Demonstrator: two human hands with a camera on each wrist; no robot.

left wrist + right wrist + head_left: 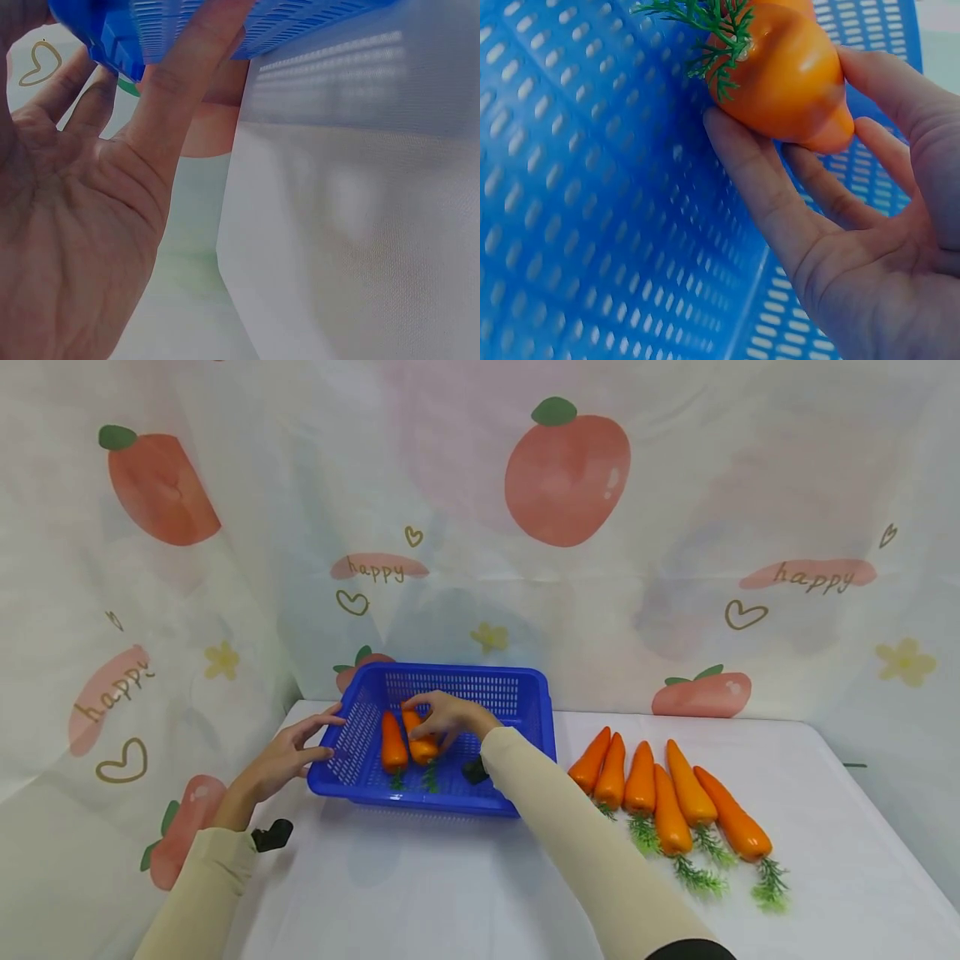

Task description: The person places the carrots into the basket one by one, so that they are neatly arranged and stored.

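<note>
A blue plastic basket [442, 803] with slotted walls stands on the white table. Inside it, my right hand [448, 714] holds an orange carrot [422, 750] with fingers and thumb on either side; in the right wrist view the carrot's [787, 75] thick end and green leafy top face the camera. Another carrot [393, 743] lies just left of it in the basket. My left hand [273, 766] touches the basket's left rim with fairly straight, spread fingers. From the left wrist view, the left thumb [169, 97] reaches up against the basket's underside.
Several more carrots [672, 814] with green tops lie side by side on the table, right of the basket. A white cloth backdrop [465, 468] printed with fruit rises behind and at the left. The white table [420, 893] extends in front of the basket.
</note>
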